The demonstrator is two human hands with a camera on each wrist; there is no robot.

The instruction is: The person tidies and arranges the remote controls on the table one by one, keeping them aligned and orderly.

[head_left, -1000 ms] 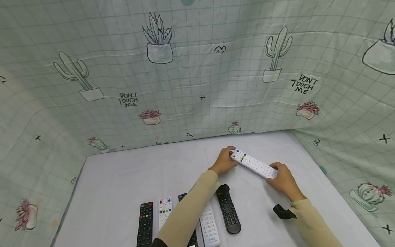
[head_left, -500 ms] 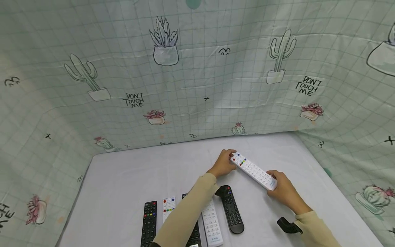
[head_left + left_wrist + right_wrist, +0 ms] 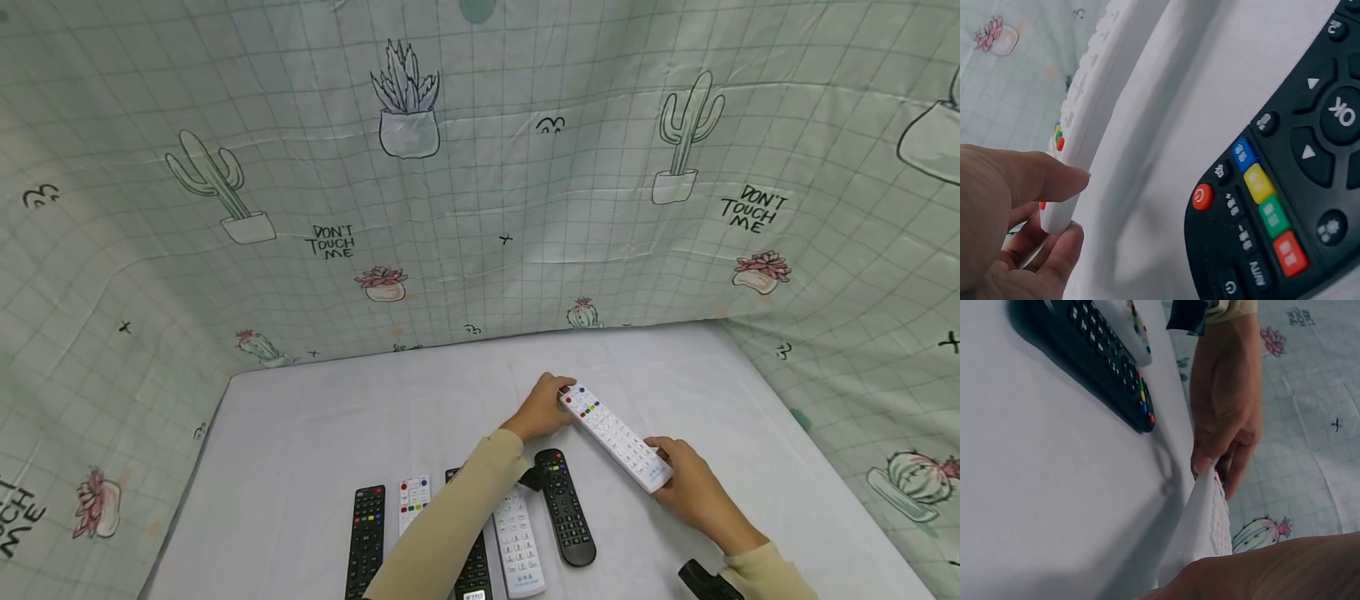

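A white remote control (image 3: 617, 437) with coloured buttons at its far end slants above the white table, raised off the surface in the wrist views. My left hand (image 3: 542, 408) pinches its far-left end, thumb on one side and fingers on the other in the left wrist view. The near-right end is gripped by my right hand (image 3: 690, 487). Just in front of my left hand, a black remote control (image 3: 566, 508) with a rounded end lies on the table; its coloured buttons fill the right of the left wrist view.
Left of that black remote lie a white remote (image 3: 517, 546), another black remote (image 3: 474, 571), partly under my left sleeve, a second white remote (image 3: 414, 500) and a black remote (image 3: 366, 537) at the row's left end. A patterned cloth (image 3: 480, 183) walls the table's back and sides.
The white remote has come nearer and tilted more steeply, its right end dropping most. Both hands moved with it, still holding its ends. The head view has shifted slightly.
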